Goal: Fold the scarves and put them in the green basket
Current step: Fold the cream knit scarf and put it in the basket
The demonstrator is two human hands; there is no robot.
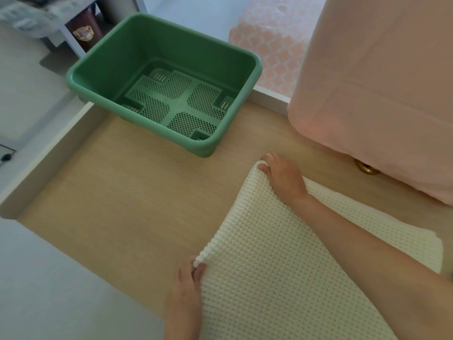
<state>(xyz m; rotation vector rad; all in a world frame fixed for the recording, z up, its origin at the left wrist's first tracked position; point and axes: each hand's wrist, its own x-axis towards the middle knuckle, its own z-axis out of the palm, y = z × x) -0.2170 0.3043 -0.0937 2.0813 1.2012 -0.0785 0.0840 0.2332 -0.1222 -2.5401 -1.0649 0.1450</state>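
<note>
A white waffle-knit scarf lies on the light wooden table, spread toward the lower right. My left hand pinches its near left corner between thumb and fingers. My right hand pinches the far left corner, with my forearm lying across the cloth. The green basket stands beyond the scarf at the table's back left, with a perforated bottom and nothing inside.
A large pink cloth is draped over something tall at the right, down to the table. A small brass round object peeks out beneath it. A white shelf with a dark jar stands behind the basket.
</note>
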